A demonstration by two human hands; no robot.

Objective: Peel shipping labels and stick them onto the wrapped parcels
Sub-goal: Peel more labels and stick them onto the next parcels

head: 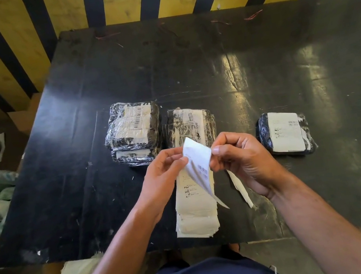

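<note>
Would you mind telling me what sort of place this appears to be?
Probably a warehouse packing or dispatch station: film-wrapped parcels lie on a scuffed black worktable, a stack of shipping labels sits near its front edge, and yellow-and-black hazard stripes run behind it.

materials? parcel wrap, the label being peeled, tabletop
Parcel wrap: looks like clear stretch film over dark contents; crinkled, with glints.
Label: thin white paper, matte, printed barcode; it curls between the left hand and right hand. Adhesive back presumed, not visible.
Tabletop: black, scuffed, semi-gloss board; light reflects off it. Painted wood or laminate, cannot tell.
</note>
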